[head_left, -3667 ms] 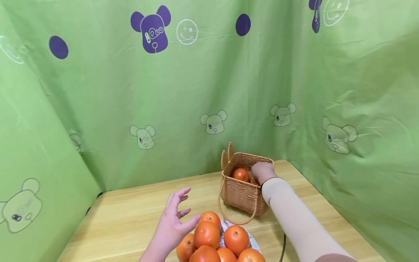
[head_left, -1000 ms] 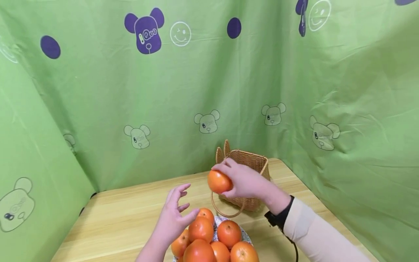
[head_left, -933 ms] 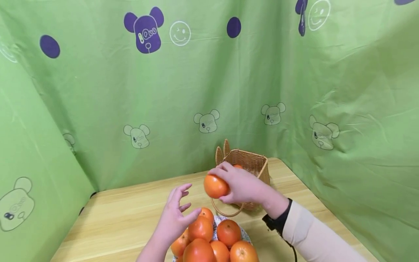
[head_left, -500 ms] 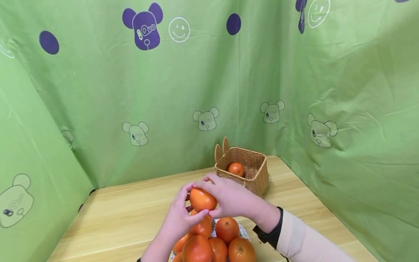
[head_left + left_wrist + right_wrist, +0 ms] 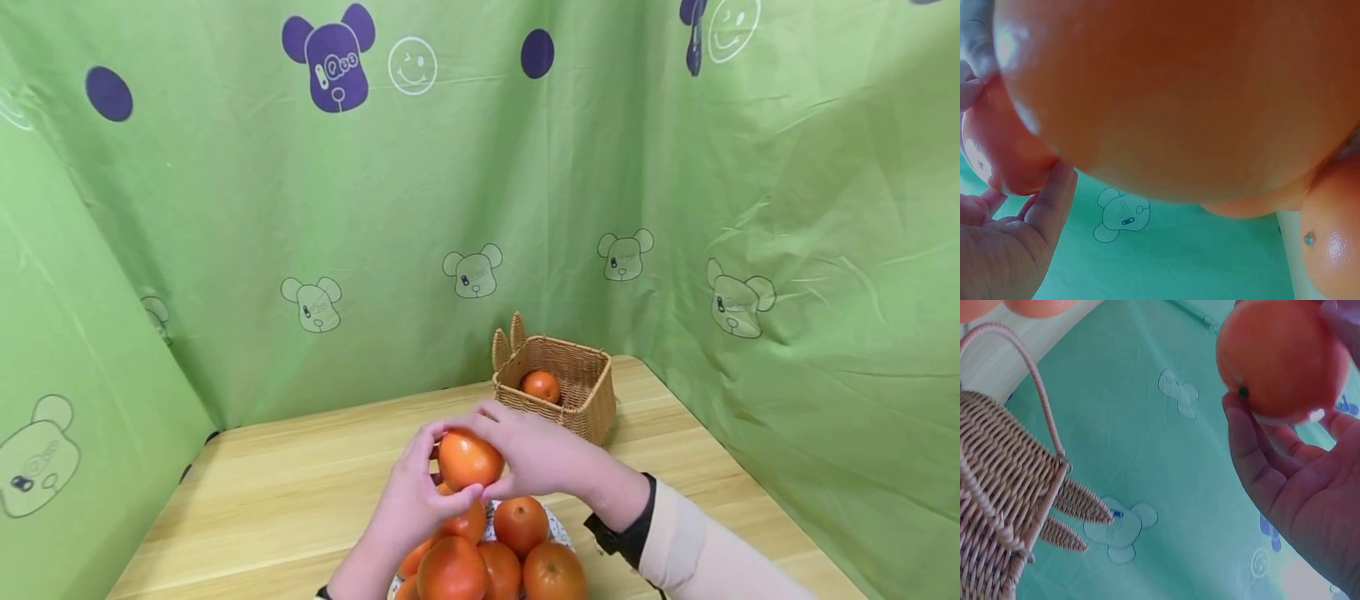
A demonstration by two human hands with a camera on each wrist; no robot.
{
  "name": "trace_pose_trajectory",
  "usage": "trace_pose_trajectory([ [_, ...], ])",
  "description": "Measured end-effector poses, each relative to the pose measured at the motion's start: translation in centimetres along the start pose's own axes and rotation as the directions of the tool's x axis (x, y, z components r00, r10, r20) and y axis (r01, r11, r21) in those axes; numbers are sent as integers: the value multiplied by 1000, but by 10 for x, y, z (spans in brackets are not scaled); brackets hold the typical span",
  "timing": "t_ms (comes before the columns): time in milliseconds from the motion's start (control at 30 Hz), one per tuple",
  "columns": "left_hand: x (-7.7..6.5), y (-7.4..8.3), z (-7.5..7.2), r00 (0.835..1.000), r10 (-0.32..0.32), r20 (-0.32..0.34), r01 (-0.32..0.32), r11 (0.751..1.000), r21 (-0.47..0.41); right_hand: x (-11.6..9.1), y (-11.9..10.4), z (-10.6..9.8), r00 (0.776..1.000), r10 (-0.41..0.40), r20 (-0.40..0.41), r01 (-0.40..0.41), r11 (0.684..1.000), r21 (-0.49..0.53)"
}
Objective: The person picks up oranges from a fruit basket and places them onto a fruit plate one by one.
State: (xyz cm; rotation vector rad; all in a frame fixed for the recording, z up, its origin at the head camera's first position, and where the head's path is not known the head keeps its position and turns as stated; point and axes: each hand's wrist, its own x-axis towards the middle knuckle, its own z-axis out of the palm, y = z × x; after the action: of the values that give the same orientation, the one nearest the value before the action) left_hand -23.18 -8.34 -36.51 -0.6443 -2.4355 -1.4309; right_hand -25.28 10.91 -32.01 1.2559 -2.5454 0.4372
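In the head view my left hand (image 5: 408, 492) and right hand (image 5: 543, 454) hold one orange (image 5: 469, 460) between them, above a heap of fruit. Left fingers and thumb curve around its left side; the right fingers grip its top and right. That same orange (image 5: 1282, 359) shows in the right wrist view with a small green stem spot against the fingertips. Below lie several oranges (image 5: 453, 569) piled on a patterned plate (image 5: 561, 533), which they mostly cover. A large blurred orange (image 5: 1179, 100) fills much of the left wrist view, partly hiding the held orange (image 5: 1007, 147).
Behind the right hand stands a woven basket (image 5: 602, 404) with two ear-shaped uprights, one orange (image 5: 541, 387) inside. Its loop handle (image 5: 1035, 372) shows in the right wrist view. Green printed cloth (image 5: 390, 208) encloses the wooden table (image 5: 300, 475) at the back and sides.
My right hand has brought an orange out of the basket and leftward over the plate. The left hand, earlier holding nothing, now grips it too. Over the last half second little has moved.
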Motion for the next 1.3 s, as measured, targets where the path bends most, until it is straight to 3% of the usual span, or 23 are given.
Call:
trace_pose_trajectory([
  [233, 3, -4, 2, 993, 81, 80, -92, 985, 144, -12, 18, -17, 992, 103, 75, -113, 983, 145],
  [400, 7, -8, 5, 975, 124, 186, -175, 940, 291, -19, 28, -28, 986, 165, 35, -168, 940, 298],
  [567, 10, -6, 12, 953, 95, 289, -209, 893, 398, -24, 32, -33, 977, 210, -32, -182, 905, 384],
  [767, 9, -1, 26, 915, 32, 402, -215, 882, 420, -29, 33, -34, 968, 234, -88, -181, 899, 398],
  [833, 8, -1, 32, 907, 32, 419, -243, 853, 462, -30, 34, -34, 968, 231, -98, -176, 904, 390],
  [967, 5, 1, 41, 887, 50, 460, -328, 768, 550, -32, 34, -34, 967, 233, -102, -178, 907, 382],
  [1100, 2, 4, 45, 864, 31, 502, -368, 720, 588, -34, 35, -34, 968, 231, -93, -181, 910, 374],
  [1300, 1, 7, 49, 862, -1, 506, -353, 715, 603, -37, 37, -31, 977, 195, -89, -152, 923, 354],
])
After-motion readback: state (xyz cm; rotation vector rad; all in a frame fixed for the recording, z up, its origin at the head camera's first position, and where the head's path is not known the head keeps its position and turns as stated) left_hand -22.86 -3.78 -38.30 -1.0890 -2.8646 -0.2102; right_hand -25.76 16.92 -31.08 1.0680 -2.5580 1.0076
